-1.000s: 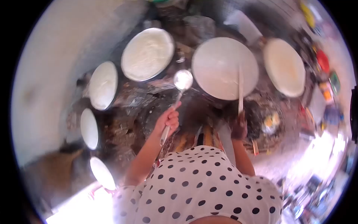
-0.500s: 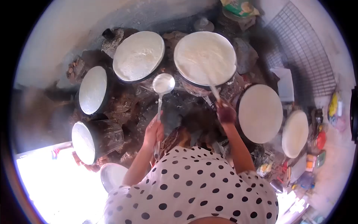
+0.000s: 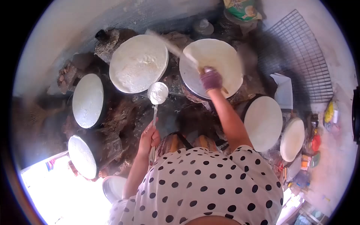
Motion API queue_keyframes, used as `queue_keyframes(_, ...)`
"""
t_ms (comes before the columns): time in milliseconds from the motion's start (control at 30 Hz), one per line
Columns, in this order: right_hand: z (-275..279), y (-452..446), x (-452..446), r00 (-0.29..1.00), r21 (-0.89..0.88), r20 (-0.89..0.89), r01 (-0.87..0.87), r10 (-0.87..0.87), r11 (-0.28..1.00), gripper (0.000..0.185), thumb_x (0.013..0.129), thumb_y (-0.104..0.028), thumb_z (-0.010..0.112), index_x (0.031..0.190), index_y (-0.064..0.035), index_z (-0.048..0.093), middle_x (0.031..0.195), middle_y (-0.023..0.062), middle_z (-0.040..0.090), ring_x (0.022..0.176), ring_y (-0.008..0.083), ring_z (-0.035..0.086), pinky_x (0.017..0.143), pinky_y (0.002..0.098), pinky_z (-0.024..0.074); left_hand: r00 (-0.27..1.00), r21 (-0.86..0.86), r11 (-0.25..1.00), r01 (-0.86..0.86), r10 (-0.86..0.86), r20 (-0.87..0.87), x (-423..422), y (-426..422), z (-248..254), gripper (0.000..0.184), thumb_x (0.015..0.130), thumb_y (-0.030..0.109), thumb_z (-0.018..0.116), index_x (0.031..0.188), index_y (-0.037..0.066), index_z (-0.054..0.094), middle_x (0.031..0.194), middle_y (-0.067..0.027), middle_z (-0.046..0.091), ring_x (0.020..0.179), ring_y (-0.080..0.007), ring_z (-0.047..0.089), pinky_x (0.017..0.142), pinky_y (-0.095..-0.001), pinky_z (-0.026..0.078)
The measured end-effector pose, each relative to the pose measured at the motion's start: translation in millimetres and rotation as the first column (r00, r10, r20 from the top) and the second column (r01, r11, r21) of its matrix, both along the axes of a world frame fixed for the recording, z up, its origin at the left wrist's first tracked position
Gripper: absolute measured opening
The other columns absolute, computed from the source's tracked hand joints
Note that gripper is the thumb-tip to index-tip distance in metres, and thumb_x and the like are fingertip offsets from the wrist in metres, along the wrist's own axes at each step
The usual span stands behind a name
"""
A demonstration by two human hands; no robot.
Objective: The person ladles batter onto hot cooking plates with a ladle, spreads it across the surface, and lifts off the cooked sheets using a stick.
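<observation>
My left hand point(image 3: 149, 138) is closed around the handle of a metal ladle point(image 3: 158, 93), whose bowl holds white batter. That bowl sits by the front edge of a round pan point(image 3: 129, 67) covered with a white, uneven layer. My right hand point(image 3: 211, 78), in a purple glove, is over a second round pan point(image 3: 229, 60) with a pale layer on it. It grips a long, light-coloured flat stick point(image 3: 170, 45), blurred by motion, which slants up and left toward the gap between the two pans. Part of the stick is hidden by the hand.
Two white-topped round pans point(image 3: 87, 100) stand on the left. On the right are a pale round pan point(image 3: 263, 123) and a pale disc point(image 3: 292, 139). A wire grid point(image 3: 305, 52) leans at the wall beside a white container point(image 3: 283, 91). A green bag point(image 3: 243, 9) is at the back.
My right hand has moved up and left over the pan, and the stick has swung from upright to pointing up-left. The ladle has shifted slightly left and down; batter now shows heaped in it.
</observation>
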State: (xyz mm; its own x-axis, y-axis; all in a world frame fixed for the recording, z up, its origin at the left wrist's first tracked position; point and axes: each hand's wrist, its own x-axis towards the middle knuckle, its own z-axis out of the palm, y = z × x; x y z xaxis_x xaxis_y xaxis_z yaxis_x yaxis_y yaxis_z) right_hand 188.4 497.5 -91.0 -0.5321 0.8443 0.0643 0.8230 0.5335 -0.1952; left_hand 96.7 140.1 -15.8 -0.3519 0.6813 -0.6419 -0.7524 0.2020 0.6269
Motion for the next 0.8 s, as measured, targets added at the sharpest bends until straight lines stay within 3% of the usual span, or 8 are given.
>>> queue_keyframes(33,14,19,11,0.986,-0.051,-0.059,0.151,-0.154,0.987,0.035,0.087,-0.042,0.053,0.089,-0.0077,0.062,0.066,0.0137,0.062,0.066,0.0268,0.066,0.065,0.0403,0.0526,1.000,0.007,1.000,0.009,-0.009,0.000,4,4,0,0.040,0.100,0.020,0.037,0.138,0.009,0.038,0.057,0.0029,0.033,0.040,-0.0074,0.030,0.038,-0.0223,0.025)
queue_keyframes(100,9,79,65,0.997,0.332,-0.020,0.076,-0.074,0.940,0.043,0.091,-0.048,0.047,0.083,-0.0086,0.063,0.067,0.0118,0.064,0.060,0.0305,0.064,0.060,0.0443,0.0509,0.999,-0.014,0.999,0.040,-0.040,-0.013,14,13,2,0.040,0.100,0.022,0.039,0.138,0.010,0.038,0.058,0.0033,0.031,0.040,-0.0071,0.027,0.038,-0.0223,0.024)
queue_keyframes(233,113,112,236,0.608,-0.045,-0.685,0.513,-0.400,0.857,0.044,0.082,-0.041,0.065,0.089,0.0018,0.064,0.068,0.0181,0.063,0.057,0.0289,0.059,0.058,0.0406,0.0472,0.990,0.056,0.989,0.140,-0.141,0.028,39,40,1,0.039,0.100,0.023,0.039,0.138,0.012,0.040,0.057,0.0040,0.029,0.040,-0.0067,0.027,0.037,-0.0222,0.023)
queue_keyframes(267,98,133,308,0.778,0.317,-0.580,0.489,-0.242,0.813,0.041,0.080,-0.040,0.067,0.089,0.0004,0.064,0.066,0.0153,0.062,0.054,0.0252,0.056,0.055,0.0390,0.0448,0.987,0.061,0.988,0.145,-0.149,0.055,47,45,-1,0.038,0.100,0.022,0.037,0.138,0.014,0.040,0.058,0.0049,0.029,0.039,-0.0057,0.026,0.036,-0.0212,0.023)
queue_keyframes(367,118,96,456,0.039,-0.336,-0.894,0.600,-0.446,0.726,0.027,0.080,-0.028,0.071,0.091,-0.0053,0.064,0.058,0.0002,0.053,0.046,0.0100,0.046,0.043,0.0269,0.0358,0.954,0.117,0.952,0.282,-0.291,0.074,83,64,-9,0.038,0.101,0.021,0.035,0.139,0.017,0.038,0.057,0.0060,0.028,0.038,-0.0044,0.026,0.035,-0.0204,0.022)
queue_keyframes(400,123,75,502,-0.179,-0.439,-0.893,0.544,-0.412,0.715,0.024,0.079,-0.025,0.072,0.092,-0.0058,0.064,0.059,-0.0026,0.051,0.047,0.0074,0.045,0.043,0.0239,0.0347,0.962,0.111,0.968,0.227,-0.241,0.128,97,70,-5,0.039,0.101,0.020,0.035,0.140,0.016,0.037,0.058,0.0059,0.029,0.038,-0.0041,0.027,0.035,-0.0206,0.024)
queue_keyframes(567,77,-15,695,-0.632,-0.613,-0.742,0.507,-0.222,0.606,0.021,0.081,-0.023,0.071,0.093,-0.0063,0.065,0.058,-0.0025,0.051,0.047,0.0099,0.046,0.042,0.0263,0.0370,0.918,0.185,0.958,0.220,-0.267,0.292,187,93,-1,0.041,0.101,0.017,0.033,0.142,0.013,0.033,0.061,0.0054,0.033,0.038,-0.0030,0.032,0.035,-0.0214,0.029)
queue_keyframes(800,-60,-49,814,-0.851,-0.883,-0.449,0.376,-0.272,0.282,0.019,0.090,-0.024,0.060,0.090,-0.0051,0.062,0.072,0.0052,0.060,0.055,0.0131,0.053,0.049,0.0294,0.0466,0.867,0.251,0.950,0.184,-0.277,0.414,284,108,13,0.043,0.102,0.016,0.028,0.144,0.009,0.026,0.063,0.0040,0.038,0.039,-0.0032,0.036,0.035,-0.0213,0.033)
